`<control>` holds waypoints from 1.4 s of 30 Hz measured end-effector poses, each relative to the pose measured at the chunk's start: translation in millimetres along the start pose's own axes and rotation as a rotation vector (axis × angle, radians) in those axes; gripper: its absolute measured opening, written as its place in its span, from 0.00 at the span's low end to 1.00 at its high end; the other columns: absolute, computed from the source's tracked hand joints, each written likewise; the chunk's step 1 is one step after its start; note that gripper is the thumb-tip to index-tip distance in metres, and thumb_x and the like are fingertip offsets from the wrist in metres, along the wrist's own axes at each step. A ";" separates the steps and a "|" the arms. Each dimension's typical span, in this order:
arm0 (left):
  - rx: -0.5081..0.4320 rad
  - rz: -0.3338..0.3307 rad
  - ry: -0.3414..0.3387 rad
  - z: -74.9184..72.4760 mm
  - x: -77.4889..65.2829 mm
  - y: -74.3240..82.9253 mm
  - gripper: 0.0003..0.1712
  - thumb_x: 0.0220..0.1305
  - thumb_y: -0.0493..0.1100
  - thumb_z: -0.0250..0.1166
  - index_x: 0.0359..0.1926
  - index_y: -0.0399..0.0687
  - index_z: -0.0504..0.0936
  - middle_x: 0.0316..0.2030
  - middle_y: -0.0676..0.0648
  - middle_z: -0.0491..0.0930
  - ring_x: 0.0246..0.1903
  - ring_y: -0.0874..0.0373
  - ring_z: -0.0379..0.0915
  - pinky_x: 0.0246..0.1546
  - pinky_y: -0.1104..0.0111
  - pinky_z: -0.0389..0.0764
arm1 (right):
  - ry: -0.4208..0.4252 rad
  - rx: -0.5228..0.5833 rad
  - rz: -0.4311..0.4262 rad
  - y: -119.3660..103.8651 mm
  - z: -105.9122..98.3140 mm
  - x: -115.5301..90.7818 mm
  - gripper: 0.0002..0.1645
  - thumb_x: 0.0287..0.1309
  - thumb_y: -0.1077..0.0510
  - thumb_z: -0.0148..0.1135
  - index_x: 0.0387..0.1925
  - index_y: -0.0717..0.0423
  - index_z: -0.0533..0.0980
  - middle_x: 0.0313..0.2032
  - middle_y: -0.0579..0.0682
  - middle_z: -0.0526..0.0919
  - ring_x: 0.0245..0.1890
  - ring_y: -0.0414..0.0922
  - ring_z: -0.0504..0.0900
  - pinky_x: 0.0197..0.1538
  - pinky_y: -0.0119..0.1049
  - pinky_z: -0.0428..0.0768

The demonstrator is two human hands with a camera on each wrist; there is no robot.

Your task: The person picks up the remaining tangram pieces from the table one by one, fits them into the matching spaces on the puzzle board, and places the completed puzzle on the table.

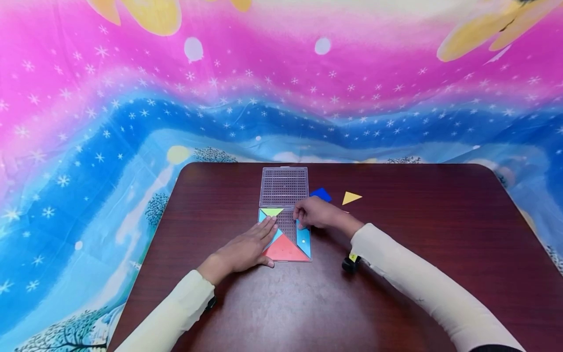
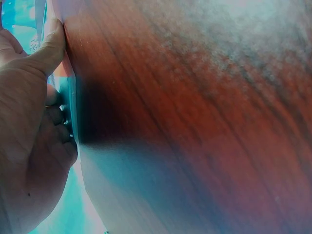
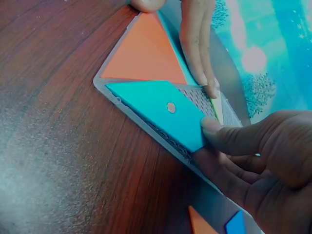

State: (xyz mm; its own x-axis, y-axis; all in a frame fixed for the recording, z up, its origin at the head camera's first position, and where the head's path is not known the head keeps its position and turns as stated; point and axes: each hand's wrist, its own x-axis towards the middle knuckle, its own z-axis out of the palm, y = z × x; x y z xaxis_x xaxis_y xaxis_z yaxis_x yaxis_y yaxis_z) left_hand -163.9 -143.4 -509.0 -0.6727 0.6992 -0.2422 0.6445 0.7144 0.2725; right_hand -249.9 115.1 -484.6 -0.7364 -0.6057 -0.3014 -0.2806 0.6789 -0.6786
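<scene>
A clear plastic tangram case lies unfolded, its base (image 1: 288,224) holding several flat pieces. My right hand (image 1: 320,213) pinches one end of a light blue parallelogram (image 3: 156,112) between thumb and fingers. That gripped end is lifted off the base in the right wrist view, and its far end lies beside an orange-red triangle (image 1: 287,249). With fingers extended, my left hand (image 1: 246,248) rests over the left side of the case, its thumb by the near edge. Its fingers partly cover a light blue triangle (image 1: 278,237). Just beyond the fingertips is a yellow-green triangle (image 1: 271,211).
The case's gridded lid (image 1: 285,187) lies flat behind the base. To its right on the brown table (image 1: 422,234) are a dark blue piece (image 1: 323,194) and a yellow triangle (image 1: 351,197). An orange piece (image 3: 201,222) shows near the right hand. A patterned cloth (image 1: 281,98) hangs behind.
</scene>
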 end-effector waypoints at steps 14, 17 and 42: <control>-0.002 0.010 0.006 -0.4 -1.4 -0.9 0.55 0.71 0.68 0.56 0.82 0.40 0.44 0.83 0.41 0.37 0.83 0.47 0.32 0.82 0.57 0.48 | -0.006 -0.168 0.045 -17.3 3.5 5.7 0.03 0.63 0.67 0.68 0.34 0.61 0.80 0.22 0.45 0.69 0.25 0.41 0.71 0.33 0.29 0.72; 0.000 0.008 0.008 0.1 -1.2 -1.1 0.55 0.71 0.69 0.56 0.82 0.41 0.44 0.83 0.42 0.37 0.83 0.47 0.32 0.82 0.57 0.48 | -0.002 -0.183 0.052 -18.1 4.4 6.0 0.04 0.63 0.66 0.69 0.34 0.60 0.80 0.22 0.46 0.69 0.25 0.41 0.71 0.33 0.29 0.72; -0.003 0.007 0.009 0.3 1.4 -2.3 0.56 0.71 0.69 0.56 0.82 0.42 0.44 0.83 0.43 0.36 0.83 0.48 0.31 0.82 0.57 0.48 | 0.001 -0.291 0.224 -30.2 13.4 10.3 0.11 0.57 0.65 0.74 0.35 0.57 0.77 0.28 0.50 0.77 0.31 0.45 0.76 0.31 0.32 0.76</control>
State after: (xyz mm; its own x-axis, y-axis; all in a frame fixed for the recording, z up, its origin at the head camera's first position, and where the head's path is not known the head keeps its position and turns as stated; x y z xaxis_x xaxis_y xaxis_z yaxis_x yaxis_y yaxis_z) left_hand -166.2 -144.1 -510.2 -0.6714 0.7038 -0.2324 0.6479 0.7096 0.2770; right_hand -240.8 82.8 -476.2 -0.7999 -0.4280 -0.4207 -0.2750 0.8845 -0.3769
